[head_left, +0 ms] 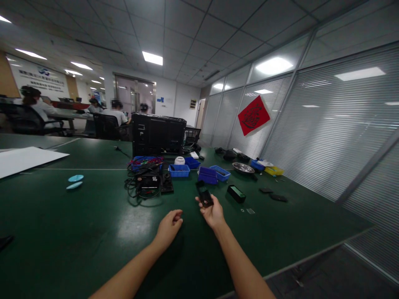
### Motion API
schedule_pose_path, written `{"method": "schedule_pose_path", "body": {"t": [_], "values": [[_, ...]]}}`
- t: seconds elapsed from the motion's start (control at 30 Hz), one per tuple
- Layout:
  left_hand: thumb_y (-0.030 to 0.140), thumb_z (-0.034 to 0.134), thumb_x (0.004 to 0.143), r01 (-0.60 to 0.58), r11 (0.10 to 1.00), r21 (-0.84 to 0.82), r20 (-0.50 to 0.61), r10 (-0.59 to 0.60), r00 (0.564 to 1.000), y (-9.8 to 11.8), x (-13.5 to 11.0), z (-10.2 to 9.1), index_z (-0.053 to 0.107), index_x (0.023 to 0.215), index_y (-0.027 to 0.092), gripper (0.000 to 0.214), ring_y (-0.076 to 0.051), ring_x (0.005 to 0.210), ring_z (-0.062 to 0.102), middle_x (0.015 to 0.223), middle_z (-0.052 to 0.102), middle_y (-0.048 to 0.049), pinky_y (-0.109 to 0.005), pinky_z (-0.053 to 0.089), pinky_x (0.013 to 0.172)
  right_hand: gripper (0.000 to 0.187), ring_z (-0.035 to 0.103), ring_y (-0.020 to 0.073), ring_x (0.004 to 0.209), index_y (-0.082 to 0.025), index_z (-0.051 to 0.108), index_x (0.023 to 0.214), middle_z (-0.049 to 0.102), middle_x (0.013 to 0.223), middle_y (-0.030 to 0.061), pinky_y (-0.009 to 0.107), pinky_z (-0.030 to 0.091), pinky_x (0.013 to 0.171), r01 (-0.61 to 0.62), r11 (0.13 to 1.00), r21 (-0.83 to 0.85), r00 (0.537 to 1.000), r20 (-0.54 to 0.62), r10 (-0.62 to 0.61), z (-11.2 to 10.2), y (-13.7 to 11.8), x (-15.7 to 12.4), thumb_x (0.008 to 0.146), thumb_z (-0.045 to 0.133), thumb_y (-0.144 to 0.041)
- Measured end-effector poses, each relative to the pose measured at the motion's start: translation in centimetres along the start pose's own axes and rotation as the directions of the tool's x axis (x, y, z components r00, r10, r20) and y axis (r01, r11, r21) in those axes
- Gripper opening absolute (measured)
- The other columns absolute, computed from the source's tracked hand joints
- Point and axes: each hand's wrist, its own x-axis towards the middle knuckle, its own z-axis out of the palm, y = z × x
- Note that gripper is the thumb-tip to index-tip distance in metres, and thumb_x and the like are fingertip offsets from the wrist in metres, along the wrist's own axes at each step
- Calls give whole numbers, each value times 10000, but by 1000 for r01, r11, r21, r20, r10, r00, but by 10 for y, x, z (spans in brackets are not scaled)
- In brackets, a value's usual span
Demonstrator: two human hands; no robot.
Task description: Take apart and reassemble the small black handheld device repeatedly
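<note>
My right hand (213,214) is raised above the green table (77,216), palm up, with its fingers closed around a small black device (205,195) that has a greenish face. My left hand (170,226) hovers just to its left, fingers loosely curled inward, with nothing visible in them. A similar black block with a green top (236,193) lies on the table to the right of the held device. Two tiny clear pieces (247,211) lie near it.
Blue bins (178,170), a purple bin (208,175), a tangle of cables and black parts (146,182), a black computer case (158,135), a metal dish (243,167) and a yellow tray (274,170) lie farther back. White sheet (25,160) at left. People sit at desks beyond.
</note>
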Motion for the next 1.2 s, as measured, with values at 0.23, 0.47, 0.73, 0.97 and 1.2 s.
{"method": "schedule_pose_path", "body": {"t": [0.23, 0.47, 0.73, 0.97, 1.2], "values": [[359, 536, 729, -112, 987, 114, -141, 128, 982, 9, 7, 10, 476, 1196, 266, 480, -205, 1126, 438, 1303, 382, -59, -337, 424, 879, 363, 575, 128, 488, -119, 484, 914, 633, 647, 109, 189, 407, 402, -361, 933, -7, 933, 18, 361, 14, 28, -2, 874, 221, -366], [267, 530, 739, -132, 965, 226, -216, 182, 959, 10, 16, 18, 643, 777, 220, 129, -224, 1094, 453, 1242, 431, -48, -406, 351, 959, 256, 562, 128, 450, -191, 449, 907, 568, 581, -3, 236, 428, 473, -86, 598, -797, 996, -87, 28, 7, 26, -4, 868, 284, -383], [203, 435, 766, -128, 958, -255, -73, 113, 991, 11, 15, 18, 500, 1046, 187, 288, -166, 1031, 533, 1208, 476, -84, -302, 481, 822, 360, 545, 176, 906, -195, 507, 1057, 578, 989, 72, 260, 396, 762, 211, -71, -975, 886, 222, -407, 11, 10, -17, 845, 338, -432], [125, 365, 754, -197, 909, -367, -62, 187, 980, 14, 12, 15, 402, 1164, 200, 418, -166, 1085, 523, 1223, 485, -68, -318, 416, 924, 416, 501, 204, 1000, -208, 530, 1116, 549, 1076, 80, 270, 386, 819, 304, -112, -946, 896, 324, -305, 16, 25, -18, 736, 526, -375], [281, 470, 762, -177, 979, 101, -256, 197, 946, 7, 17, -3, 412, 1214, 209, 461, -195, 1213, 378, 1284, 450, -62, -373, 284, 1030, 420, 539, 135, 580, -163, 617, 651, 605, 620, 21, 221, 360, 554, 154, 36, -987, 971, 145, -192, 3, 16, -6, 846, 322, -390]]}}
